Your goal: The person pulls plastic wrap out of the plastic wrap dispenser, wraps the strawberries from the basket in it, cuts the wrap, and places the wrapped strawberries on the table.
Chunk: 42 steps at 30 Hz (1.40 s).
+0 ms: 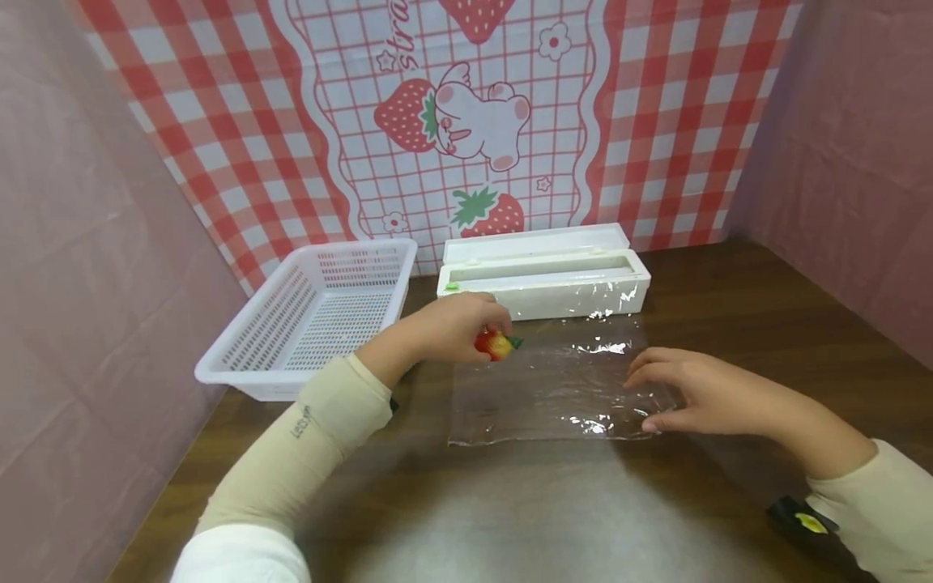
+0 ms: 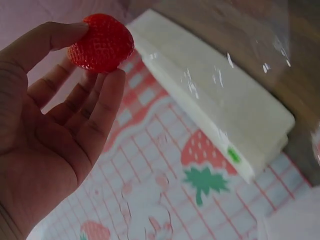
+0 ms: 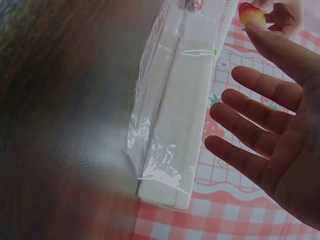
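My left hand (image 1: 461, 328) pinches a strawberry (image 1: 496, 345) between thumb and fingertips, above the left part of a sheet of clear plastic wrap (image 1: 539, 397). In the left wrist view the strawberry (image 2: 102, 44) is red and seeded; its other side looks yellowish with a green leaf in the head view. The wrap lies on the table, running from a white wrap dispenser box (image 1: 576, 300) whose lid stands up. At the right edge of the sheet is my right hand (image 1: 700, 393), holding nothing. Its fingers (image 3: 250, 110) are spread and loosely bent. Whether they touch the wrap I cannot tell.
A white plastic basket (image 1: 404, 279) with slotted walls stands left of the box. Behind them hangs a red-and-white checked cloth (image 1: 656, 105) with strawberry prints. Pink fabric (image 1: 853, 162) closes off both sides of the brown wooden table (image 1: 525, 510).
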{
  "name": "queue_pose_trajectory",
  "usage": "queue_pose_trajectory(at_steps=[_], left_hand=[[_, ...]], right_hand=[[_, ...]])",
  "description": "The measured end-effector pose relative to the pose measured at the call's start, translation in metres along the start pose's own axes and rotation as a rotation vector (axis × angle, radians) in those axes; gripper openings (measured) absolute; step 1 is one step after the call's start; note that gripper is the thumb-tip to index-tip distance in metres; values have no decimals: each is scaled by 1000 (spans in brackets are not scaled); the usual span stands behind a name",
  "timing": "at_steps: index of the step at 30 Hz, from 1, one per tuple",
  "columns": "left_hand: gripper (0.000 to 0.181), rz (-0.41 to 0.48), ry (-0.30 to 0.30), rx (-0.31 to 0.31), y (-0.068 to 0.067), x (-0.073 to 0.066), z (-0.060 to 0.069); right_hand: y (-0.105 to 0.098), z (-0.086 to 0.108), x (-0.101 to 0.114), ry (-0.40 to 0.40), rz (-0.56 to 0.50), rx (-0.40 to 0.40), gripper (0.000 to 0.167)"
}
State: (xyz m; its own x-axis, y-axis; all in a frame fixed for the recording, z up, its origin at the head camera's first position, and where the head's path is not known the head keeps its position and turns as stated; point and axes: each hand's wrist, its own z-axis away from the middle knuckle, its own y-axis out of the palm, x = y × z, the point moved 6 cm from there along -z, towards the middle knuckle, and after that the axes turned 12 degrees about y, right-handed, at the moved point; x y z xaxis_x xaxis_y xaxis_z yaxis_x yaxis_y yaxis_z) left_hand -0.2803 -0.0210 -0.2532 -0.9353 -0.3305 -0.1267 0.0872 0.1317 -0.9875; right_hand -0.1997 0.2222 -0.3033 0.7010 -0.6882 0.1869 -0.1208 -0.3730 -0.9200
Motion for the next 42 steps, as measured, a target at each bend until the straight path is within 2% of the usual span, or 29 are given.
queue_pose_trajectory(at_steps=[6, 8, 14, 18, 25, 33, 39, 42], left_hand=[[31, 48, 109, 82, 24, -13, -30], [33, 94, 127, 112, 32, -17, -40], [29, 291, 114, 193, 63, -20, -70], [27, 372, 108, 251, 78, -20, -81], [29, 515, 74, 305, 92, -15, -82], [29, 711, -56, 353, 102, -5, -75], [33, 711, -79, 383, 107, -4, -73], [36, 695, -79, 394, 107, -5, -73]], right_hand=[[0, -4, 0, -1, -8, -8, 39], [0, -5, 0, -2, -14, -4, 38], [0, -6, 1, 19, -15, 39, 37], [0, -6, 0, 35, -17, 57, 38], [2, -4, -1, 35, -31, 70, 38], [2, -4, 0, 51, -35, 92, 37], [3, -3, -4, 109, -58, 141, 38], [4, -3, -4, 98, -44, 132, 37]])
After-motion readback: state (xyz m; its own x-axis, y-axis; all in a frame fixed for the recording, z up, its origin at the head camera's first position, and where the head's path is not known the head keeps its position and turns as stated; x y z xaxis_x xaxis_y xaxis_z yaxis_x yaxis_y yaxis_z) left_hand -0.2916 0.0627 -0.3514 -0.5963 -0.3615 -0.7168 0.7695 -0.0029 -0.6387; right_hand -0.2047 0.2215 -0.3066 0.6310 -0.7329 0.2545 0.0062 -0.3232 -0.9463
